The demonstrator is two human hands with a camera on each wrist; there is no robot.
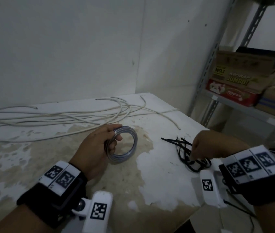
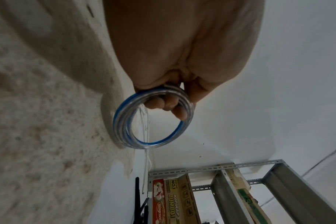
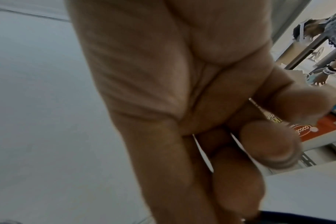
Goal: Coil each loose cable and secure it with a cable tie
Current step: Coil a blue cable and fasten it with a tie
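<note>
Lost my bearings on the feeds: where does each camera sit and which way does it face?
Head: on the head, looks down at the table; both hands show.
Left wrist: looks along the left hand at the coiled cable.
Right wrist: looks along the right hand; fingers reach downward.
Shared: all three show the boxes on the shelf.

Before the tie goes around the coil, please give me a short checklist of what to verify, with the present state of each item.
1. Coil gripped by the left hand: ok; fingers curl through the ring.
2. Loops lie together, none springing loose: ok in the left wrist view.
3. Right hand at the black cable ties: ok, fingertips down on the pile.
4. A single tie pinched: cannot tell; fingers hide it.
5. Coil section free for the tie: ok, the far side is bare.
6. White cables coiled: not ok, loose on the table.
</note>
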